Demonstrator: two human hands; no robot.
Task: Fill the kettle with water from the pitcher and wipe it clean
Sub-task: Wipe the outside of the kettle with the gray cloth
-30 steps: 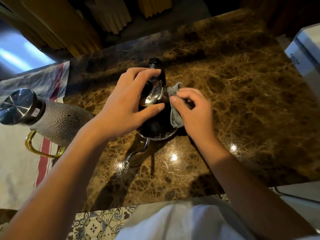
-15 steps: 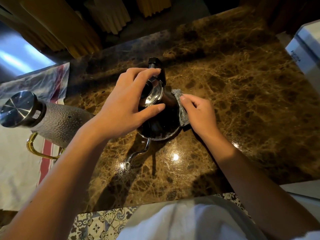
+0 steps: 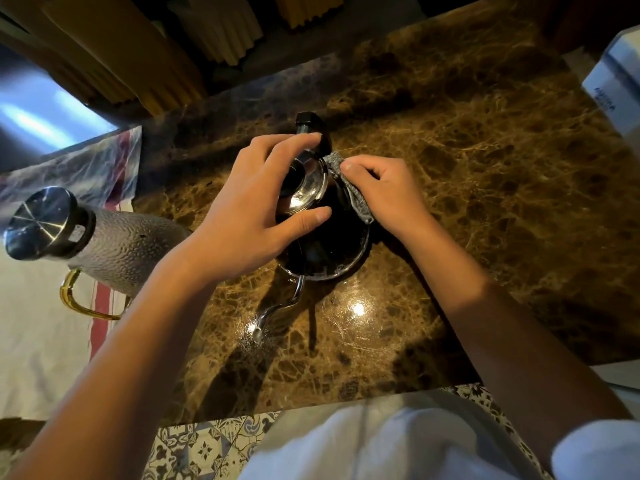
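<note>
Now kettle (image 3: 325, 251) sits under left hand (image 3: 249, 209), beside right hand (image 3: 388, 192).

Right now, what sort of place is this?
Probably a home kitchen or dining counter: a polished brown marble counter, a gooseneck kettle being wiped, a hammered pitcher on a striped cloth, patterned floor tiles.

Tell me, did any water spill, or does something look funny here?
No spill shows on the marble counter; the bright spots look like lamp reflections. The kettle stands upright, the left hand over its lid, the right hand pressing a grey cloth against it. Nothing stands out.
</note>
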